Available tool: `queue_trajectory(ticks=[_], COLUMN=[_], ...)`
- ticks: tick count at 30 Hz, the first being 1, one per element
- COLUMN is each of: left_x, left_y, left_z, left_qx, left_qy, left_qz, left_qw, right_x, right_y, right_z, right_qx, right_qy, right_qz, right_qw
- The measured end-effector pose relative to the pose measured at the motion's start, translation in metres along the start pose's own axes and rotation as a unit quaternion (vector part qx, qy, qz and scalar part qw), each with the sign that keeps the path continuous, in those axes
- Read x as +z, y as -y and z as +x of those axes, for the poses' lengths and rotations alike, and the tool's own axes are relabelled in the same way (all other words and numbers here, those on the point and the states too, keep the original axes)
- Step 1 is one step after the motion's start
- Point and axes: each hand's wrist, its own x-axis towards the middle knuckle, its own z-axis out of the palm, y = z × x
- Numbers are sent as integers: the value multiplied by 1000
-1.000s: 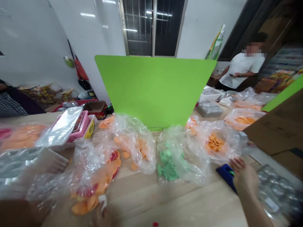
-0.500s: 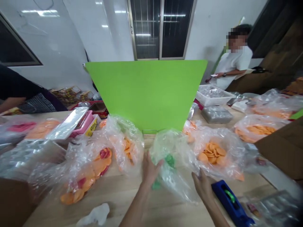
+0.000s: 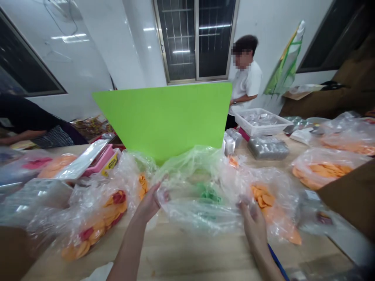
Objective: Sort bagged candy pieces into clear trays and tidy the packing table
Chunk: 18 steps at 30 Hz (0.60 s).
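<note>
From the head view, the left hand (image 3: 149, 203) pinches a clear plastic bag (image 3: 190, 208) by its film near the front edge of the tabletop (image 3: 181, 253), while the right hand (image 3: 253, 226) presses into the film at the bag's other side, though whether it is clenched there cannot be told. Stretched between them, the bag lies spread over its green pieces (image 3: 208, 194), crowded against a bag of orange chips (image 3: 271, 205) on the right, with a green board (image 3: 161, 121) upright behind
</note>
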Motion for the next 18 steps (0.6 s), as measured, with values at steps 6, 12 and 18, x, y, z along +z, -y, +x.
queue_trajectory(ticks=[6, 12, 18], left_x=[-2, 33, -11], left_y=[48, 58, 50], left_z=[-16, 2, -3], left_qx=[89, 27, 112], left_qy=[-73, -2, -34], left_qz=[307, 461, 484], left_qw=[945, 887, 867], right_x=[30, 78, 52], right_y=[-38, -27, -32], right_z=[-15, -79, 31], right_qx=[-167, -261, -90], right_qy=[63, 457, 148], right_qz=[-130, -101, -78], right_qw=[975, 845, 982])
